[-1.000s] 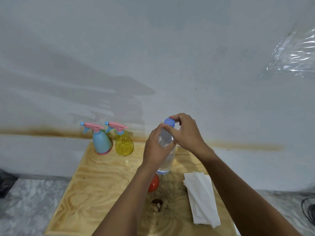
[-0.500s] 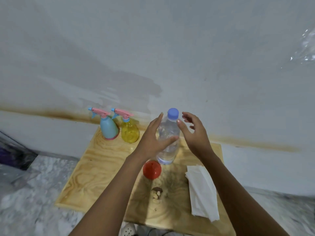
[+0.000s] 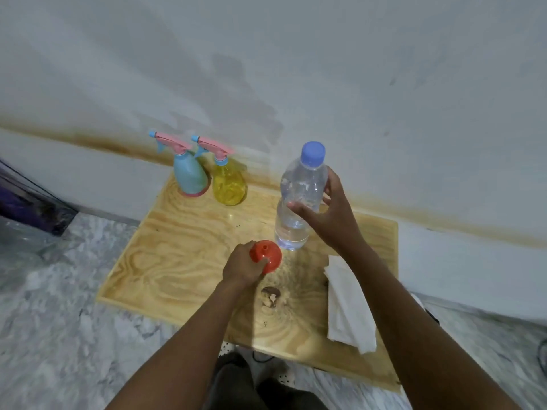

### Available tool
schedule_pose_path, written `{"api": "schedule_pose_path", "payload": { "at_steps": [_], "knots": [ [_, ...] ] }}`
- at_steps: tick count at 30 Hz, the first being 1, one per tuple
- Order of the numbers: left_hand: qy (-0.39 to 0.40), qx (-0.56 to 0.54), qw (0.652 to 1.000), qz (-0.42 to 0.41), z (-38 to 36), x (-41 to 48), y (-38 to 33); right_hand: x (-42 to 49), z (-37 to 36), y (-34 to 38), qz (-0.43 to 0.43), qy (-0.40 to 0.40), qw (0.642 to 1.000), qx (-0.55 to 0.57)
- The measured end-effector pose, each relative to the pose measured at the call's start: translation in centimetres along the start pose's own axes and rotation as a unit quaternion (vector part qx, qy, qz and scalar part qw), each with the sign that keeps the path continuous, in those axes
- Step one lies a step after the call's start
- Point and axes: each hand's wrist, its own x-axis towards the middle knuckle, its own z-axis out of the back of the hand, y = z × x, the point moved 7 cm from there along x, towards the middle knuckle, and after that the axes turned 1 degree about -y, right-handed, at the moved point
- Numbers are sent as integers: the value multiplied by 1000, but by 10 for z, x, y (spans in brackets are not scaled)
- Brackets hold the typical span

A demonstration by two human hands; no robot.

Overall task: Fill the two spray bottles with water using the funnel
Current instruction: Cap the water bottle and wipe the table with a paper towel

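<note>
Two hands busy in the head view, our only angle. Our right hand (image 3: pixel 328 214) wraps the water bottle (image 3: pixel 299 199) around its middle, fingers curled on the far side, thumb across the front; the bottle stands upright with its base at or just above the board (image 3: pixel 165 261), which we can't tell. Blue cap (image 3: pixel 313 150) is on, so we judge this hold is for steadying or parking it, not pouring.

Our left hand (image 3: pixel 242 266) is closed over the red funnel (image 3: pixel 266 255), which sits wide end down just in front of the bottle, spout hole facing up. Looks like a pickup grip, likely so we can seat it in a sprayer neck.

Both spray bottles, blue (image 3: pixel 189 176) and yellow (image 3: pixel 228 183), stand side by side at the far left corner against the wall (image 3: pixel 384 84), well apart from both hands, pink trigger heads on. We reckon those must come off first.

Folded napkins (image 3: pixel 349 306) lie right, probably for spills.

Hard to read: fill levels in either sprayer, the water line in the bottle, the dark knot or stain (image 3: pixel 270 295) mid-board. Left fingertips hidden under the funnel.
</note>
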Motion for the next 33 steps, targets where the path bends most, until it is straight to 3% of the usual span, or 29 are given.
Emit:
{"api": "schedule_pose_path", "payload": {
  "at_steps": [10, 15, 22, 33],
  "knots": [
    [-75, 5, 996, -50, 7, 0, -9, 4, -6, 11, 25, -75, 997, -9],
    [-74, 4, 994, -79, 15, 8, -9, 4, -10, 15, 14, -138, 990, -28],
    [-136, -45, 985, -97, 56, 27, -18, 4, 2, 15, -8, -229, 973, -26],
    [-103, -23, 992, -69, 51, 95, -70, 48, 14, 20, -29, -281, 958, -40]
  ]
}}
